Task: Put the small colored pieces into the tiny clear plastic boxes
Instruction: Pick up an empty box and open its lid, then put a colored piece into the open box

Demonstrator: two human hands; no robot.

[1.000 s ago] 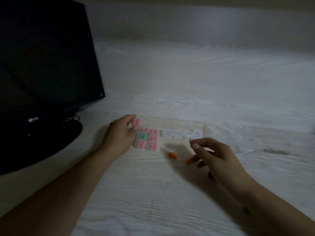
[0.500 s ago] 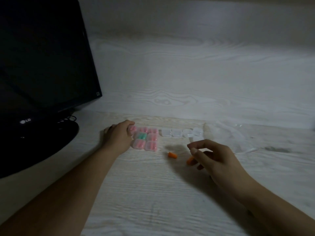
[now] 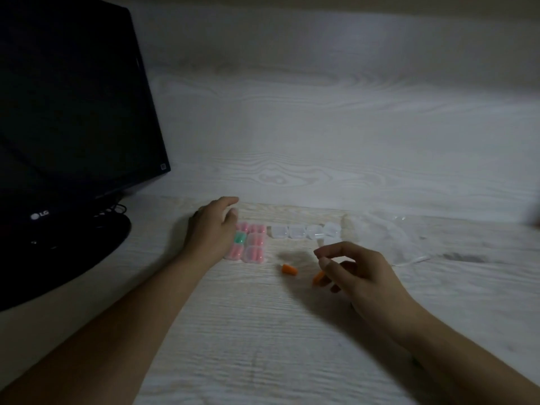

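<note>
Both hands hover low over a pale wood-grain desk (image 3: 263, 331). Left hand (image 3: 211, 233), fingers loose and holding nothing, rests at the block of filled boxes (image 3: 252, 244) showing pink and green pieces, likely steadying them. Right hand (image 3: 355, 271) curls its fingers above one orange piece (image 3: 318, 277); whether it grips that piece cannot be told. Another orange piece (image 3: 288, 269) lies loose between the hands. Behind, a row of empty clear boxes (image 3: 304, 231) waits. A black monitor (image 3: 73, 112) crowds the left; open desk lies nearer the body.
</note>
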